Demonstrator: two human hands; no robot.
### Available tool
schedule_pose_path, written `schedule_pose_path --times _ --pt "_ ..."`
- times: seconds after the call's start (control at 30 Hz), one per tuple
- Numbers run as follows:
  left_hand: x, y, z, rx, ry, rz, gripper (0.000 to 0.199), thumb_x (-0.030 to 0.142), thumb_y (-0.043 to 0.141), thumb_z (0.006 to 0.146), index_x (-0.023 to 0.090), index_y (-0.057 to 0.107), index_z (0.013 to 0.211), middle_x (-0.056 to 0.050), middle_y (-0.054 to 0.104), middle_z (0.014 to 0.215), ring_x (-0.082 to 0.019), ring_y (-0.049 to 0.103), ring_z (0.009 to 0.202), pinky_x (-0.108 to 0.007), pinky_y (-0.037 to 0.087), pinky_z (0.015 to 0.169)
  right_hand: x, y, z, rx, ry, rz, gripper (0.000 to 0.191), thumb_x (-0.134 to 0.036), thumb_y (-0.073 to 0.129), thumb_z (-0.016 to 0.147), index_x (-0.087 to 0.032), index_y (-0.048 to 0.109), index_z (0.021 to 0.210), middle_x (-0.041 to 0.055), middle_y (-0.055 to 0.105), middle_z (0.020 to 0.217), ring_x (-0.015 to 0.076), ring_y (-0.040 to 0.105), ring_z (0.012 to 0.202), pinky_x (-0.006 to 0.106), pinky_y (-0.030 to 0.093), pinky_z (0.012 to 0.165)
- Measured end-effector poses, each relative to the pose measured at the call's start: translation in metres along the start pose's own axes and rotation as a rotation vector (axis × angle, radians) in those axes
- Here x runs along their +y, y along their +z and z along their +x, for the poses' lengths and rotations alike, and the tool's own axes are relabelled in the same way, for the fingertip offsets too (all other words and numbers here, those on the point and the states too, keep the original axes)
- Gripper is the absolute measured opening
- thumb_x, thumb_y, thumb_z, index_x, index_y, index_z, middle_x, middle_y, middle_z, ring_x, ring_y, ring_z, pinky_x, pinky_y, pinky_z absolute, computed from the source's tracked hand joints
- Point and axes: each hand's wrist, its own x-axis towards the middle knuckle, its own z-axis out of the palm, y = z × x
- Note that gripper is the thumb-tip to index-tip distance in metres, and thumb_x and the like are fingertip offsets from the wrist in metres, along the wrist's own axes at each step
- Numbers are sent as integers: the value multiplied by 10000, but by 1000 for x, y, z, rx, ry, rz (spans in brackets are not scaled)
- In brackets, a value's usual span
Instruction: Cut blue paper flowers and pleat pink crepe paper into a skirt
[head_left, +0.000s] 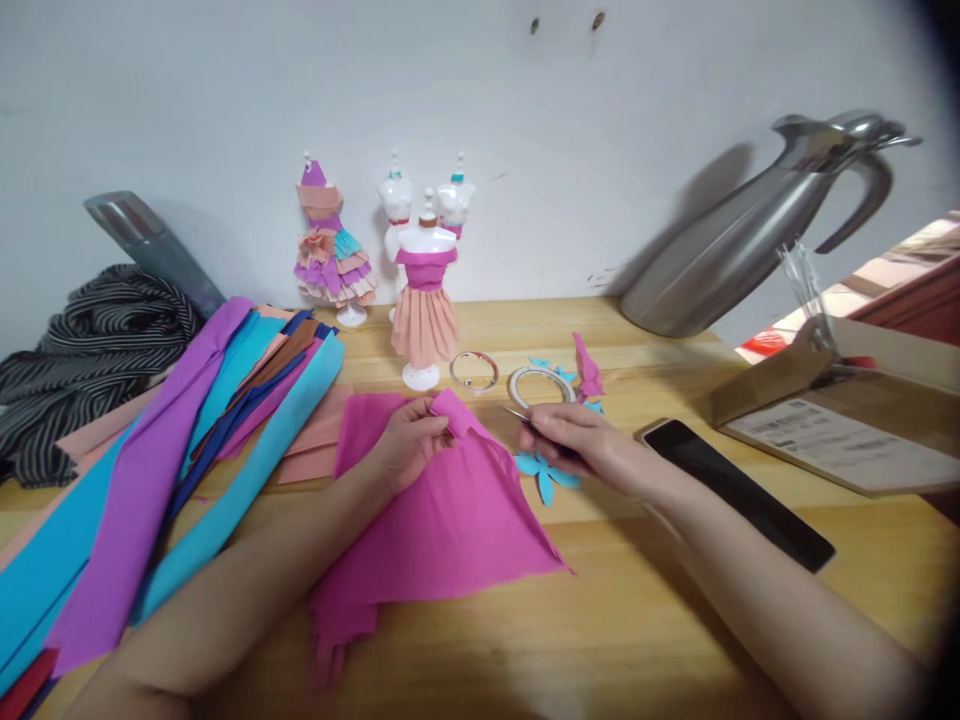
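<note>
My left hand (412, 440) pinches the top edge of a bright pink crepe paper sheet (457, 530), with a small folded flap standing up at the fingertips. The rest of the sheet spreads over the wooden table toward me. In my right hand (574, 440) is a pair of scissors (514, 412), closed around by the fingers; its thin metal tip points left at the paper, a short gap away. Dark handles are mostly hidden in the palm. Blue petal-shaped cutouts (546, 478) lie just below that hand, and a roll of white tape (517, 385) is behind it.
Mini mannequins in paper dresses (425, 320) stand near the wall. Colored crepe strips (150, 500) and striped cloth (112, 320) cover the left. On the right are a phone (735, 490), a cardboard box (847, 430) and a steel jug (720, 240). A thinner tape ring (454, 372) lies mid-table.
</note>
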Motion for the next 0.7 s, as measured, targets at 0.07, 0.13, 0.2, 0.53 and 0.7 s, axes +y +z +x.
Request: schedule_pose_path --times 0.07,0.13,0.2,0.53,0.7 --pt "0 -1 0 -1 5 -22 111 160 739 640 132 649 697 -21 675 665 -117 604 624 -254 453 628 1 5 1 98 -168 -266 371 -502 469 882 -195 500 677 -22 426 579 117 370 512 258 261 482" --pt "0 -2 0 13 6 -56 81 143 719 652 135 649 693 -20 672 662 -121 607 631 -257 451 632 1 9 0 161 -298 -512 331 -439 443 910 -200 480 685 3 490 627 144 435 577 275 294 543" --pt "1 -4 0 34 3 -93 64 123 704 657 136 650 688 -18 669 652 -119 604 623 -258 447 631 0 12 -2 154 -339 -668 310 -405 417 932 -200 499 714 20 534 650 155 465 590 284 300 564" --pt "-1 -3 1 15 18 -164 110 127 748 667 141 681 754 -13 691 715 -143 666 735 -268 494 711 -10 9 -21 191 -107 -580 348 -454 412 908 -211 472 667 18 524 631 167 466 583 286 312 552" --pt "0 -1 -1 -46 -4 -171 173 147 781 654 145 699 807 -26 730 797 -149 690 790 -294 520 812 13 21 3 330 -161 -375 334 -470 634 735 -206 441 664 -32 400 622 130 368 587 267 276 550"
